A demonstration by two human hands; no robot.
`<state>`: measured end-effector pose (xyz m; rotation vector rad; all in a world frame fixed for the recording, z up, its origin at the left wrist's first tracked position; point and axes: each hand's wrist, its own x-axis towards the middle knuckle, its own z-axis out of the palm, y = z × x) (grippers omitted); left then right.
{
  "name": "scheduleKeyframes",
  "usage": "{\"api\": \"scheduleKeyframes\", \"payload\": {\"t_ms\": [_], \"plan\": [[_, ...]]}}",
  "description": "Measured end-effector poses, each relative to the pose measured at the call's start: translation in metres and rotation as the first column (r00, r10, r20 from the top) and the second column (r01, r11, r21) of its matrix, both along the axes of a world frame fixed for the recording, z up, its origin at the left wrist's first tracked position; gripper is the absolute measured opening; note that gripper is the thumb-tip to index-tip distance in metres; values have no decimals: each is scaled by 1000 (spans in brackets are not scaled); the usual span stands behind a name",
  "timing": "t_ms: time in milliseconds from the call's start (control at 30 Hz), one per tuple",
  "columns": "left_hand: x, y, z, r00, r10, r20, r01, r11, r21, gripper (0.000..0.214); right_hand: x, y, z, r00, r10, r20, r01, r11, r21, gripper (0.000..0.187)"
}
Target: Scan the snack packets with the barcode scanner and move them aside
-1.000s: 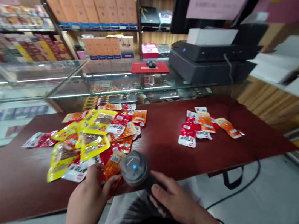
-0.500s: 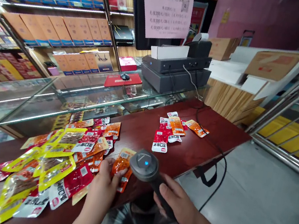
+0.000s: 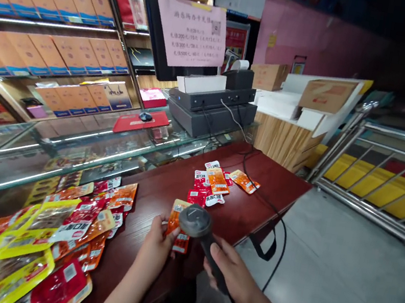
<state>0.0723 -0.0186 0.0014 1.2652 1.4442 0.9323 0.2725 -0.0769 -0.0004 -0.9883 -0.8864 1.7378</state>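
My left hand (image 3: 159, 241) pinches an orange snack packet (image 3: 176, 214) by its left edge, just above the dark red tabletop (image 3: 145, 235). My right hand (image 3: 227, 268) is wrapped round the handle of a dark grey barcode scanner (image 3: 195, 221). The scanner's head hangs over the packet and hides its right part. To the left lies a heap of snack packets, among them a yellow-edged packet (image 3: 49, 216) and a red packet (image 3: 60, 283). Beyond the scanner, a smaller group holds several red, white and orange packets (image 3: 217, 180), with one orange packet (image 3: 244, 181) at its right.
A glass display counter (image 3: 81, 157) runs behind the tabletop. On it stand a monitor with a pink paper notice (image 3: 191, 36), a black cash drawer (image 3: 212, 117) and a mouse (image 3: 145, 116). The scanner's black cable (image 3: 283, 237) loops down at the right, near a metal railing (image 3: 388, 177).
The view has swung to the right. My left hand has brought the orange packet rightward, away from the heap, and the scanner stays over it. The scanner's blue light no longer shows.
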Motion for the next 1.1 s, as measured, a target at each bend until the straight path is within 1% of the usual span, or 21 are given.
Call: {"api": "scheduleKeyframes", "payload": {"t_ms": [67,133,200,267,300,367,433,500,567,633,733,800,833,900,933,967,1000,1033,1100], "plan": [[20,16,3,993,-60,105,66,996,-58,52,8,6,2,997,-72,-14,72,997,10,69],[45,32,10,967,-115,229,135,988,-71,54,16,13,5,987,-158,-10,158,987,32,65],[69,46,19,908,-150,390,185,981,-54,62,23,19,10,973,-232,7,231,971,57,61],[85,54,25,858,-154,490,192,981,-29,72,28,21,14,961,-276,26,274,959,69,56],[87,54,27,860,-152,486,183,983,-17,75,29,21,16,959,-282,37,279,958,72,54],[80,46,24,908,-164,386,162,986,37,72,28,17,18,960,-272,65,267,961,72,53],[58,27,19,954,-198,223,172,976,130,63,22,10,19,968,-233,93,228,972,58,52],[27,-1,13,983,-176,45,164,967,196,56,12,4,18,983,-151,105,148,988,35,51],[-7,-35,11,989,-79,-126,105,971,217,53,-2,-3,16,993,-47,109,48,999,-3,50],[-42,-69,12,955,58,-292,16,970,243,46,-19,-8,14,992,65,113,-61,997,-42,51],[-95,-113,15,834,262,-486,-120,945,303,28,-47,-16,11,967,228,117,-220,973,-74,58],[-129,-133,19,720,392,-572,-232,913,335,24,-65,-19,10,941,313,130,-306,949,-75,64],[-146,-139,21,642,462,-612,-298,886,356,27,-74,-20,10,927,350,139,-343,937,-70,67],[-177,-147,28,434,573,-695,-441,808,390,33,-91,-22,11,901,407,149,-404,913,-53,72],[-191,-148,32,330,591,-736,-508,768,389,36,-99,-22,12,890,432,148,-430,902,-44,74],[-204,-147,36,254,579,-775,-564,739,367,38,-105,-22,12,879,455,146,-454,890,-37,75],[-216,-145,39,223,541,-811,-609,727,318,42,-111,-23,12,870,471,144,-472,881,-32,76],[-226,-141,42,235,495,-836,-638,728,252,47,-115,-24,13,862,486,143,-487,873,-30,76],[-239,-132,45,331,417,-847,-652,749,114,55,-122,-25,12,853,500,147,-501,865,-33,78]]}}
